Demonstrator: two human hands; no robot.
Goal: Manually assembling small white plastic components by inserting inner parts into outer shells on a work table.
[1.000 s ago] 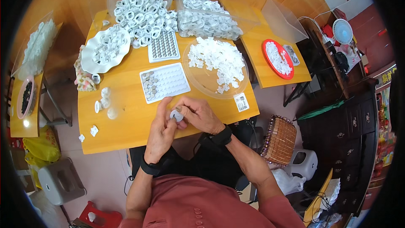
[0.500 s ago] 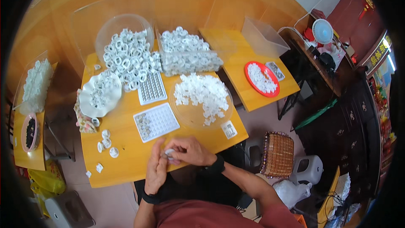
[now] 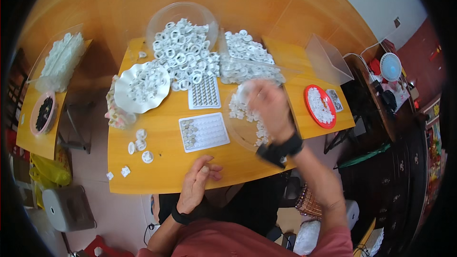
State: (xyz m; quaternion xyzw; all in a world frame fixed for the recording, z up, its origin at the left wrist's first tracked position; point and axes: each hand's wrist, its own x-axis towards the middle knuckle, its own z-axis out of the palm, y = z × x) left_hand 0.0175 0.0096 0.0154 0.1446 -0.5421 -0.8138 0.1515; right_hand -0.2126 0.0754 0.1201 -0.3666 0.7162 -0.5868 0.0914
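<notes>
My right hand, smeared by motion, is raised over the clear round tray of small white plastic pieces. Its fingers seem closed on a round white plastic part. At the table's front edge, my left hand lies open with its fingers apart and nothing in it. Just beyond it sits a white compartment tray, its left part filled with flat grey discs. Behind that stands another white tray with rows of shiny metal pieces.
White ring parts heap before a clear bowl, beside a clear box of white parts. Left are a scalloped white bowl and several loose round white parts. A red plate lies on the right table.
My hands have parted. The right one has moved up and right with the round white part, while the left stays near the table edge and has opened. The view has shifted too.
</notes>
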